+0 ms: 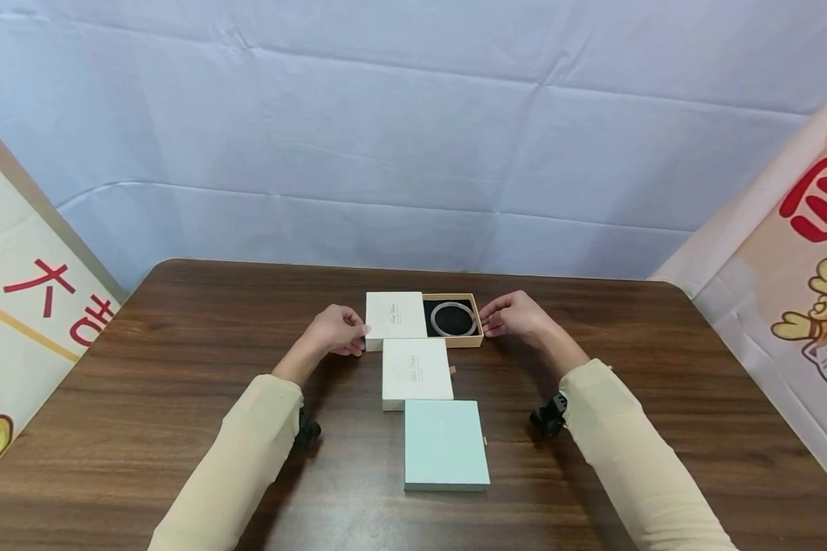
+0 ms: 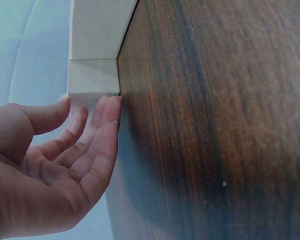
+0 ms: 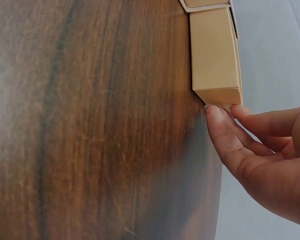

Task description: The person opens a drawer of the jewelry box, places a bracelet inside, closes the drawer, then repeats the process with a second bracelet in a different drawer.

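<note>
At the back of the table lies a white box sleeve (image 1: 394,314) with gold lettering, its tan inner drawer (image 3: 215,50) slid partway out to the right. A pale translucent bangle (image 1: 436,325) rests on the drawer's black lining. My left hand (image 1: 339,330) grips the sleeve's left end, thumb at the top edge and fingers lower down. With thumb and fingers, my right hand (image 1: 514,315) pinches the small pull tab at the drawer's right end; the fingertips mostly hide it.
Just in front is a second white box (image 1: 416,371) with a pinkish tab on its right. A mint-green box (image 1: 446,444) lies nearest me. The wooden table (image 1: 179,367) meets a pale cloth backdrop (image 1: 386,153), with printed panels at both sides.
</note>
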